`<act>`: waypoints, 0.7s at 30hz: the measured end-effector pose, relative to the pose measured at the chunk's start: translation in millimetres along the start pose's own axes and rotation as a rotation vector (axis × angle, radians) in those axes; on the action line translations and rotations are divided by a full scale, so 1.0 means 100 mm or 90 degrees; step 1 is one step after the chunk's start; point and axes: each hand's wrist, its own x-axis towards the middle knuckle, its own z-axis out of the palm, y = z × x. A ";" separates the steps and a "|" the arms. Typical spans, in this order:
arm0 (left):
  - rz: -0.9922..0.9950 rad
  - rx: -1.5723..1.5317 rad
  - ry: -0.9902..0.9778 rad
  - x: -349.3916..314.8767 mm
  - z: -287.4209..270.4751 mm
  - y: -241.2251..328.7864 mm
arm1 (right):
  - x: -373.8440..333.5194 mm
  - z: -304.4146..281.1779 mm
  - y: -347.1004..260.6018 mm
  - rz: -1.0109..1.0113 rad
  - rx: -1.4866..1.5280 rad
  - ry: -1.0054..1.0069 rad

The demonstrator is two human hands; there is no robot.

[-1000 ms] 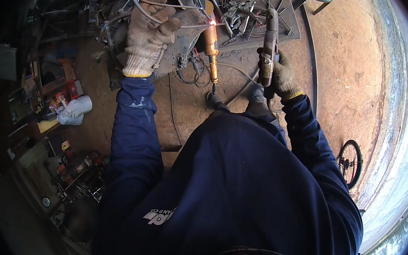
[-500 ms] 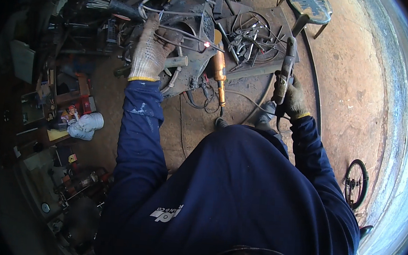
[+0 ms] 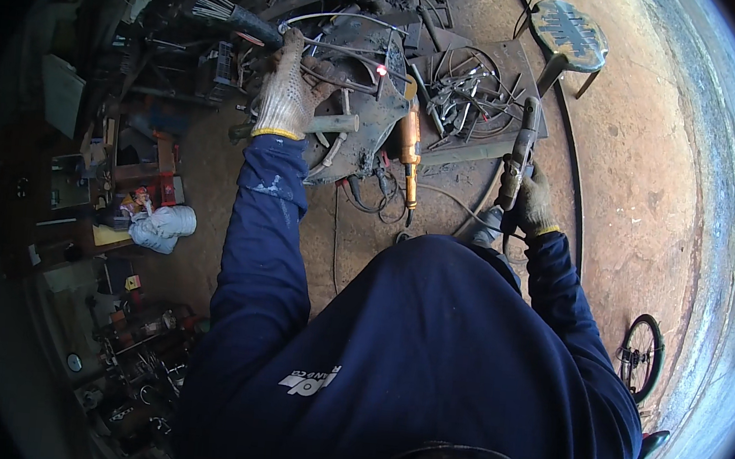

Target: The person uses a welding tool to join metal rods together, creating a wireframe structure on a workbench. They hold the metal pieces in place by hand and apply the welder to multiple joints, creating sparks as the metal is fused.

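Note:
My left hand [image 3: 284, 100], in a knitted work glove with a yellow cuff, is closed on a frame of bent metal rod [image 3: 339, 50] above the cluttered metal bench. A small spot [image 3: 381, 71] on the frame glows pinkish red. Away to the right, my gloved right hand [image 3: 534, 199] grips a worn, rusty-grey tool [image 3: 522, 147] that looks like a welding electrode holder. It stands off from the frame, and I see no rod in its jaw. An orange angle grinder [image 3: 411, 141] lies between my hands. Beside my left hand is a short pipe end [image 3: 335, 123].
Loose tools and coiled wire [image 3: 466, 98] fill a metal plate at the far right. A worn stool [image 3: 568, 33] stands beyond it. Cables [image 3: 374, 199] trail under the bench. A wheel [image 3: 640, 357] lies at right; a white bag [image 3: 162, 227] sits at left.
The whole view has shifted slightly, putting bench and floor lower and further right. My left hand keeps its hold on the rod frame, and my right hand still holds the tool. The glowing spot looks smaller.

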 end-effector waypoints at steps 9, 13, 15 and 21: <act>0.058 0.016 -0.166 0.29 -0.24 -0.13 | 0.02 -0.04 -0.03 0.019 -0.015 0.004; 0.083 0.038 -0.181 0.32 -0.24 -0.15 | 0.03 -0.03 -0.02 0.015 0.003 -0.007; 0.102 0.070 -0.168 0.33 -0.23 -0.15 | 0.01 -0.03 -0.04 0.020 -0.011 -0.001; 0.205 0.351 -0.185 0.41 -0.24 -0.13 | 0.09 -0.10 0.03 0.015 -0.040 -0.009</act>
